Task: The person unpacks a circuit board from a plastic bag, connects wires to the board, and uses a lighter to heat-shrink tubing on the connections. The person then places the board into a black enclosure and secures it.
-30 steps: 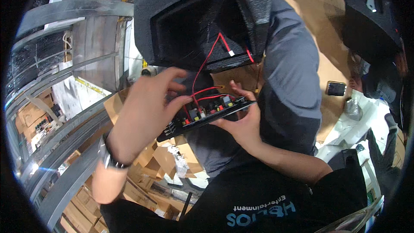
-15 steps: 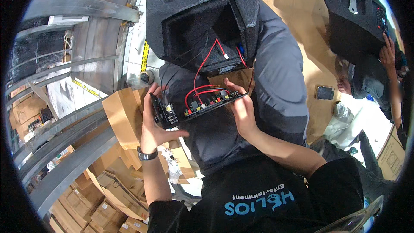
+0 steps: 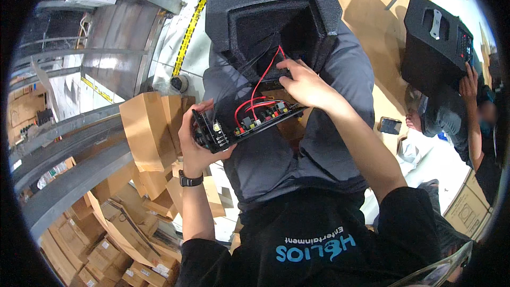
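A black speaker cabinet (image 3: 220, 13) rests against my legs, its rectangular opening facing me. My left hand (image 3: 192, 146) grips one end of an amplifier circuit board (image 3: 265, 126), which lies tilted over my lap. On it sit several small components and looped red and black wires. My right hand (image 3: 308, 86) is at the lower edge of the opening, fingers pinched on a thin red wire (image 3: 262, 78) that runs up from the board. The wire's end is hidden by the fingers. Thin black wires lead from the board's left end into the cabinet.
At right, another person's hand (image 3: 468, 82) touches the control panel of a second black speaker (image 3: 430, 48). A phone (image 3: 390, 125) lies on the floor nearby. Metal rack beams (image 3: 79, 178) and cardboard boxes (image 3: 146, 130) stand at left; a tape roll (image 3: 179, 83) is beyond them.
My right hand has left the board's right end and moved up to the red wire at the cabinet opening. The left hand still holds the board. The whole view has shifted somewhat.
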{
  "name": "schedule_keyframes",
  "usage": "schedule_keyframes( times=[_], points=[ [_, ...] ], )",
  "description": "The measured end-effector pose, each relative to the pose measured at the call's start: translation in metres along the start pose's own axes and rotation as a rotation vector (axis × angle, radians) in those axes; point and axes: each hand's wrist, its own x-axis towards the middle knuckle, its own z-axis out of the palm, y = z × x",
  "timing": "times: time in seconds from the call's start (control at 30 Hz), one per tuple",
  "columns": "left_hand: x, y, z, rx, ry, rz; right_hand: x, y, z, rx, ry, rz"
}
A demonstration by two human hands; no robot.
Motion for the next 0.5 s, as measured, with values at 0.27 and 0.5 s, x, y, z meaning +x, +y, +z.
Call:
schedule_keyframes(
  times=[0.27, 0.5],
  points=[
    [0.01, 0.016, 0.001, 0.024, 0.069, -0.034, 0.045, 0.008, 0.026, -0.269, 0.269, -0.091],
    [0.014, 0.013, -0.004, -0.03, 0.063, -0.072, 0.004, -0.018, 0.002, 0.471, -0.11, 0.09]
  ],
)
